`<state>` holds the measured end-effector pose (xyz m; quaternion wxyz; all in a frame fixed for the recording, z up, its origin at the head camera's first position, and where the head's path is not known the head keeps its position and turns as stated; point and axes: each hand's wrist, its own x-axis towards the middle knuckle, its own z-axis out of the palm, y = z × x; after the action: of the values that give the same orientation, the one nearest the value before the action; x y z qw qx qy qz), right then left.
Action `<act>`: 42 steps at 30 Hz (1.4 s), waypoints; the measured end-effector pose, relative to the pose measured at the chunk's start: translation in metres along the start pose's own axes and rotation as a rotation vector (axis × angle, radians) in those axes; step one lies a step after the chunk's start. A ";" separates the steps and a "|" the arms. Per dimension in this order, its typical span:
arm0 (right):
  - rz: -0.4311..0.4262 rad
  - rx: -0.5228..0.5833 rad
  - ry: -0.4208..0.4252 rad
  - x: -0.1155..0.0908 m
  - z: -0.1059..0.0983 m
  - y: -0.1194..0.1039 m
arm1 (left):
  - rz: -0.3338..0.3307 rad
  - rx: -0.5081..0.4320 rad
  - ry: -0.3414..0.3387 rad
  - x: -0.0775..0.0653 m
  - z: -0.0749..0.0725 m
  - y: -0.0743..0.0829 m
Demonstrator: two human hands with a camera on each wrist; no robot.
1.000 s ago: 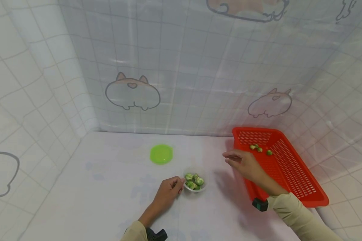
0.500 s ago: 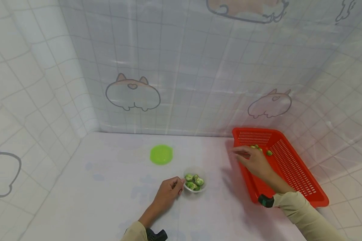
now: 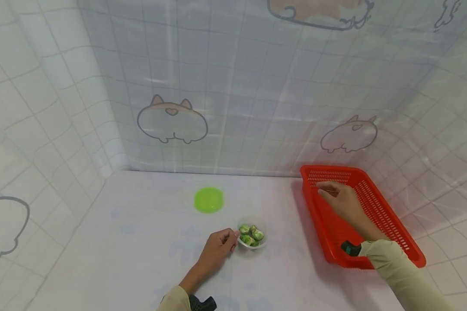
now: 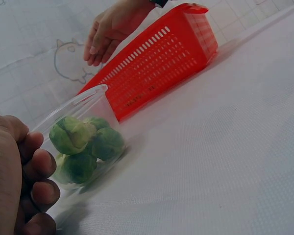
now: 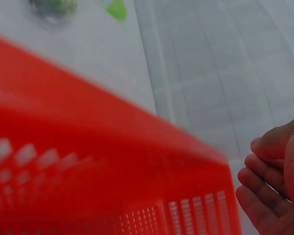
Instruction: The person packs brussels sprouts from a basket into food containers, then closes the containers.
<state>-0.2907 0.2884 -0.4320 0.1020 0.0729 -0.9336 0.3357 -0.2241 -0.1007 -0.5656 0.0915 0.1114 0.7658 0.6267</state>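
A small clear plastic bowl (image 4: 105, 105) with several Brussels sprouts (image 3: 251, 235) in it stands on the table. My left hand (image 3: 218, 249) is at the bowl's left side; its thumb and curled fingers pinch the rim. Over the red plastic basket (image 3: 327, 246) hovers my right hand (image 3: 343, 202), palm inward, with nothing visible between its loosely bent fingers (image 5: 262, 196). In the head view this hand hides the part of the basket where sprouts lay earlier. The right wrist view shows the basket's wall but none of its sprouts.
A round light-green lid (image 3: 208, 200) lies flat on the white-covered table (image 3: 140, 242), behind and left of the bowl. The basket sits at the table's right end. Sheets with a grid and cartoon print (image 3: 172, 119) wall in the back and sides.
My right hand has moved right and slightly back, from left of the basket to above its inside, covering the sprouts there. The left hand and bowl have stayed in place.
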 end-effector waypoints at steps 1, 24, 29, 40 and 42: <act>0.000 -0.004 0.005 0.001 -0.002 0.003 | 0.002 0.002 0.002 0.000 0.000 0.000; 0.096 -0.196 -0.051 0.024 -0.013 0.074 | 0.012 0.035 -0.009 -0.002 -0.001 0.002; 0.119 -0.231 -0.060 0.027 -0.009 0.083 | 0.006 0.030 -0.014 -0.001 0.000 0.000; 0.105 -0.268 -0.062 0.035 -0.002 0.095 | 0.016 0.008 0.009 -0.002 0.003 -0.001; 0.091 -0.270 -0.066 0.036 -0.001 0.096 | 0.015 0.009 0.008 -0.003 0.003 -0.001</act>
<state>-0.3450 0.3603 -0.4816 0.0646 0.0271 -0.9755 0.2086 -0.2202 -0.0989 -0.5670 0.0832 0.1148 0.7682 0.6242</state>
